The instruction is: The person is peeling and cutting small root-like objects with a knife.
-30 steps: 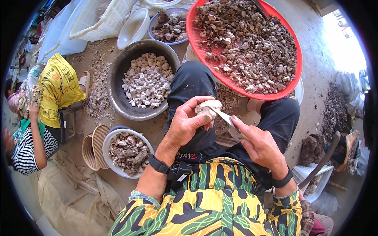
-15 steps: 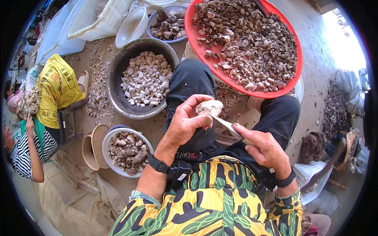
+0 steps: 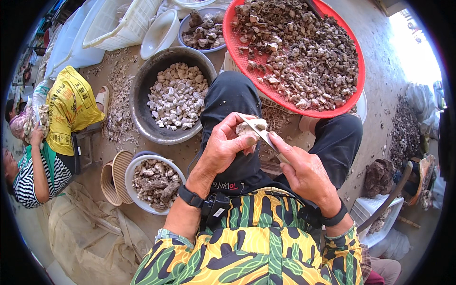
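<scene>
My left hand point(image 3: 224, 146) holds a knobbly whitish lump point(image 3: 245, 129), like a peeled tuber, between thumb and fingers above my left thigh. My right hand point(image 3: 306, 173) grips a knife point(image 3: 264, 135) with a pale handle. Its blade lies flat across the top of the lump, touching it, the tip reaching toward my left fingers. Left of my knee stands a dark basin point(image 3: 136, 107) of pale, cleaned-looking lumps. Nearer, a white bowl point(image 3: 178, 174) holds brown, rough pieces. A round red tray point(image 3: 360, 78), ahead to the right, carries many small brown-grey pieces.
At far left another person point(image 3: 40, 175) in a striped top works with both hands. White crates point(image 3: 121, 28) and a blue-rimmed bowl point(image 3: 183, 42) of brown lumps stand at the back. Peelings litter the floor point(image 3: 118, 95). A white basket point(image 3: 384, 221) sits at right.
The knife has moved up and left, from the lump's lower right edge to across its top. My right hand came closer to the left. The lump appears turned slightly.
</scene>
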`<move>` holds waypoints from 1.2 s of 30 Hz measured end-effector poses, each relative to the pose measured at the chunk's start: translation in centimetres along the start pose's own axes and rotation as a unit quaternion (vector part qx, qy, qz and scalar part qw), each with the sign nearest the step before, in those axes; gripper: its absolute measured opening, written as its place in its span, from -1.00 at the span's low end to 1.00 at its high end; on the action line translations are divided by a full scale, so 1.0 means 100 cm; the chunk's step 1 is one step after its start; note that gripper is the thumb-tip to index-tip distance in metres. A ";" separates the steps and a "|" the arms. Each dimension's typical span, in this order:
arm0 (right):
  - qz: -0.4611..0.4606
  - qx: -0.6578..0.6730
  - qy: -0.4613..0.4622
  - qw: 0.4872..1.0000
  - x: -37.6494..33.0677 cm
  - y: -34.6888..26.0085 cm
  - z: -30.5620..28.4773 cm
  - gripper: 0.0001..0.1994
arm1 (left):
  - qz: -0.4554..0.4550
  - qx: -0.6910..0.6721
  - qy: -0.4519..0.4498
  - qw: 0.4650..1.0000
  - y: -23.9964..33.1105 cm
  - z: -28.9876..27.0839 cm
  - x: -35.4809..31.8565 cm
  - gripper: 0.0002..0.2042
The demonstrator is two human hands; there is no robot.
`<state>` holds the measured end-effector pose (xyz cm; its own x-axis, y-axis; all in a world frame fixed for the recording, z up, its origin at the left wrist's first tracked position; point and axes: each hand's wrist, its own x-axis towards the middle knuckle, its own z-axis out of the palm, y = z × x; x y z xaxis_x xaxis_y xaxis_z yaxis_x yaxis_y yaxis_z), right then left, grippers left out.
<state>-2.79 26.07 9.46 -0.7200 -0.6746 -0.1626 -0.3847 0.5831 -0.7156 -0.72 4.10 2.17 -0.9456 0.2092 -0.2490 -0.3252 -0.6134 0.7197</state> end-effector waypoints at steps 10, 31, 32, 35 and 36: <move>0.064 -0.040 0.060 0.995 0.014 0.009 0.004 -0.35 | -0.024 -0.009 0.011 1.000 -0.001 0.005 -0.004 -0.52; -0.054 0.013 -0.016 0.998 -0.023 0.015 -0.004 -0.30 | 0.050 0.051 0.082 0.994 0.009 0.005 -0.019 -0.49; -0.046 0.014 -0.028 0.998 -0.025 0.016 -0.005 -0.30 | 0.045 0.052 0.083 0.994 0.007 0.003 -0.019 -0.51; -0.043 0.030 -0.026 0.998 -0.025 0.016 -0.002 -0.29 | 0.041 0.037 0.079 0.995 0.004 0.004 -0.017 -0.54; -0.049 0.046 -0.012 0.998 -0.024 0.015 -0.001 -0.29 | 0.040 0.037 0.078 0.995 0.004 0.003 -0.017 -0.54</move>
<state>-1.73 28.61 8.82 -0.6678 -0.7370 -0.1043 -0.3973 0.4714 -0.7873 0.76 3.72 3.03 -0.9586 0.0376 -0.2824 -0.2534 -0.5652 0.7851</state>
